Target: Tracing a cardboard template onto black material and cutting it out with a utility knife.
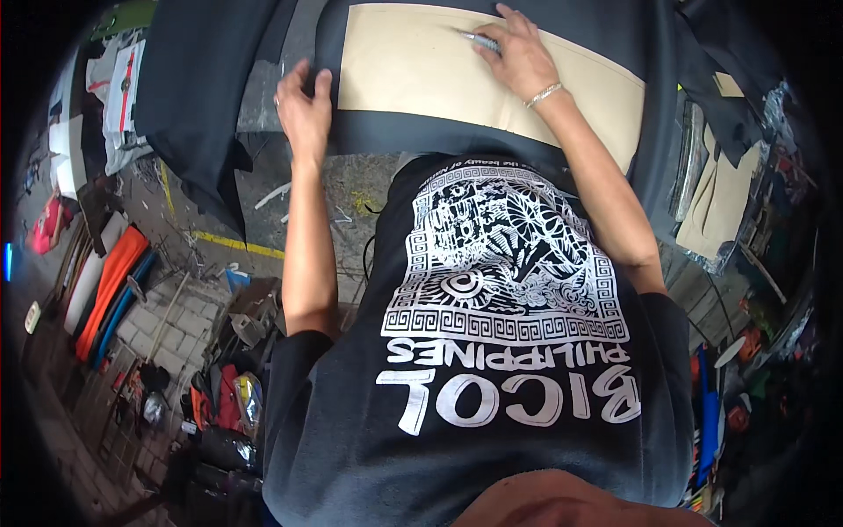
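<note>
A tan paper or card pattern piece (421, 79) lies flat on black sheet material (395, 127) at the top of the view. Over its upper right part, my right hand (520, 57) is closed round a slim silver pen-like tool (480, 40), whose thin tip points left just above or on the tan piece; I cannot tell if it touches. Just beyond the tan piece's left edge is my left hand (305, 104), its thumb and fingers apart and nothing in it. It hovers over or rests on the black material's edge.
More black material (189, 88) hangs down at the left. Further tan pieces (720, 198) lie at the right. Orange and blue rolls (110, 281) lean at the lower left, near bags and scraps on the floor (167, 316).
</note>
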Demonstrator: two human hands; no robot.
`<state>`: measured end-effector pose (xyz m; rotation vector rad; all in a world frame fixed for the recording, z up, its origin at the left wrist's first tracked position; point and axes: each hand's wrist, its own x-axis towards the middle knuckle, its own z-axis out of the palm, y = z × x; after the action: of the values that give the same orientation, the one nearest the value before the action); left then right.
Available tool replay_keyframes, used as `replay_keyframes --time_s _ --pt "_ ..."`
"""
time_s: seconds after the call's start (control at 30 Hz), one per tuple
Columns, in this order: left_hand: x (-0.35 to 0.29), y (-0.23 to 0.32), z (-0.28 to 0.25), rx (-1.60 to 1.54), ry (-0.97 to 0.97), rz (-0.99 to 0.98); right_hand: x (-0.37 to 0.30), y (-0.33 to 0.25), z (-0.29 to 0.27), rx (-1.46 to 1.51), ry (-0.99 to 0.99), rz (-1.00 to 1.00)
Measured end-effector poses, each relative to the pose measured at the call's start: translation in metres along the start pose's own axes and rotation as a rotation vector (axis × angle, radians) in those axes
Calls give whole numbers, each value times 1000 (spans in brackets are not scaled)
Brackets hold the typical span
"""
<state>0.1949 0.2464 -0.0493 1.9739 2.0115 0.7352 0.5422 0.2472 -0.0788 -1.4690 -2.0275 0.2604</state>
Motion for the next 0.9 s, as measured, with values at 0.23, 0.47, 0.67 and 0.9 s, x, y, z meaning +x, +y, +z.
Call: replay_keyframes --time_s 0.23,0.47,0.67,0.9 --pt "71 -17 41 -23 -165 -111 52 -9 -35 -65 -433 419" --pt "73 -15 45 52 -172 -180 60 8 -18 -1 -576 319" --pt "68 -9 44 -27 -188 -133 59 10 -12 10 -592 206" --pt "72 -6 59 66 -206 -172 42 22 -35 100 -434 308"
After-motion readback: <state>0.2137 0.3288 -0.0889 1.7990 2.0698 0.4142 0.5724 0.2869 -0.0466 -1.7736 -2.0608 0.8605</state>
